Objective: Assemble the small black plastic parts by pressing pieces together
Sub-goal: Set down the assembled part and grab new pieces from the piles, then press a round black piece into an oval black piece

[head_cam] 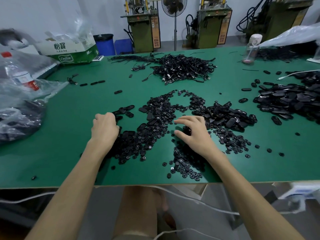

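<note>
Black plastic parts — small round discs with centre holes, mixed with larger oval shells, matte, heaped loose on the green table near its front edge. Left hand: fingers curled down at the heap's left side, contents hidden — cannot tell what it holds. Right hand: fingers loosely spread, thumb apart, resting on the discs.

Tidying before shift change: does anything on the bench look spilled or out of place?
Loose discs lie close to the table front edge, and one stray part sits alone near it; they might fall off.
</note>
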Available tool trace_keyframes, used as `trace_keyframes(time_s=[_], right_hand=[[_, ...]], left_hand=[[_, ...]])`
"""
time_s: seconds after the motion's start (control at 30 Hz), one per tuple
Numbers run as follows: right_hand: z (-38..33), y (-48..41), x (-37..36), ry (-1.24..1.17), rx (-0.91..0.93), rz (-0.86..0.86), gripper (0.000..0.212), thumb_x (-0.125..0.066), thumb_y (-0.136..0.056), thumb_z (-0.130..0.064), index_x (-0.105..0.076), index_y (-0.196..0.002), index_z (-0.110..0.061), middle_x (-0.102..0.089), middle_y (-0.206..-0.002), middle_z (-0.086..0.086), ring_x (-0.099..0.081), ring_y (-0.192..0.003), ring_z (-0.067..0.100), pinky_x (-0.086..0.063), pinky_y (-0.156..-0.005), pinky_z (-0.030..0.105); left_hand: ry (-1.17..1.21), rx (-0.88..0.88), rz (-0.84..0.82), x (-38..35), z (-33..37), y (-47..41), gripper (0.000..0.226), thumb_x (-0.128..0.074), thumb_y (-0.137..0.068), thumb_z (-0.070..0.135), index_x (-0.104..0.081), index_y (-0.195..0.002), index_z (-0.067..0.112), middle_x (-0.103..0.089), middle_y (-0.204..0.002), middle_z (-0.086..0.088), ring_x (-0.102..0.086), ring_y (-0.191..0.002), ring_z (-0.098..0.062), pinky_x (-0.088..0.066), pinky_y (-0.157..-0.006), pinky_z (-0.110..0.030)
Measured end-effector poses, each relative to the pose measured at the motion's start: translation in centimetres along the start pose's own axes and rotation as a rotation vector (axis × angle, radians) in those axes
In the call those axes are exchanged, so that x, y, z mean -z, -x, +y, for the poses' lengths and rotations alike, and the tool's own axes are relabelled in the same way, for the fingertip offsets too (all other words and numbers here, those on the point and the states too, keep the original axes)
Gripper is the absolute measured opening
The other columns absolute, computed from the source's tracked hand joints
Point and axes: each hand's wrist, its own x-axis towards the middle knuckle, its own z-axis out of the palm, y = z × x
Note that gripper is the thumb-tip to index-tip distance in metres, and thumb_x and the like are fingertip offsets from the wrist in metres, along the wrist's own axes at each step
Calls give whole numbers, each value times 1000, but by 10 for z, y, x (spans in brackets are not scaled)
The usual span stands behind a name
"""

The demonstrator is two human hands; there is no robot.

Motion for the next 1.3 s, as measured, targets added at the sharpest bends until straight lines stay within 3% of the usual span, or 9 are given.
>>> trace_keyframes(time_s=[0.13,0.23,0.33,0.5,0.73,0.9,1.07,1.3], right_hand=[[3,-1,-6,174,71,-50,45,-66,-96,-49,-64,-138,-32,-59,-136,-10,-32,-129,19,-20,-99,28],[5,-2,-10,211,94,-52,41,-67,-95,-50,-68,-133,-33,-60,-129,-10,-34,-126,19,-19,-93,29],[5,-2,-10,204,97,-39,29,-69,-94,-48,-74,-118,-33,-61,-119,-11,-35,-120,19,-15,-87,27],[7,-3,-11,165,99,-18,14,-73,-93,-41,-76,-100,-30,-59,-107,-11,-31,-108,13,-15,-80,28],[9,-3,-12,133,96,-7,13,-75,-91,-39,-76,-96,-27,-56,-101,-13,-29,-104,12,-16,-82,28],[7,-3,-10,132,111,-38,18,-71,-95,-40,-77,-109,-32,-59,-108,-11,-31,-107,14,-20,-85,30],[7,-2,-10,121,106,-46,13,-70,-95,-40,-77,-103,-32,-57,-107,-12,-28,-105,11,-18,-86,29],[4,-2,-9,116,56,-68,10,-72,-94,-39,-68,-92,-30,-58,-107,-10,-28,-107,10,-16,-84,27]], left_hand=[[187,-95,79,-4,15,4,31,-77,-93,16,-67,-118,1,-63,-121,-21,-59,-114,-35,-50,-99,-45],[386,-157,90,-8,33,15,32,-83,-87,18,-73,-115,7,-74,-111,-10,-67,-99,-20,-51,-91,-31],[434,-218,75,-18,50,25,33,-87,-83,17,-76,-113,9,-76,-106,-7,-66,-90,-12,-50,-87,-25],[441,-270,82,-31,58,32,36,-87,-82,21,-76,-113,8,-76,-103,-7,-69,-89,-16,-57,-91,-34],[419,-295,141,-35,50,31,35,-86,-84,22,-74,-115,9,-76,-105,-7,-70,-94,-18,-58,-92,-35],[373,-278,216,-35,43,28,25,-83,-88,23,-64,-100,12,-71,-89,-3,-66,-81,-22,-57,-78,-41],[307,-241,261,-32,30,17,26,-80,-90,19,-57,-98,14,-64,-85,1,-62,-76,-21,-51,-69,-37],[392,-202,319,-30,12,10,21,-81,-88,18,-67,-103,12,-70,-100,-8,-66,-89,-23,-58,-85,-45]])
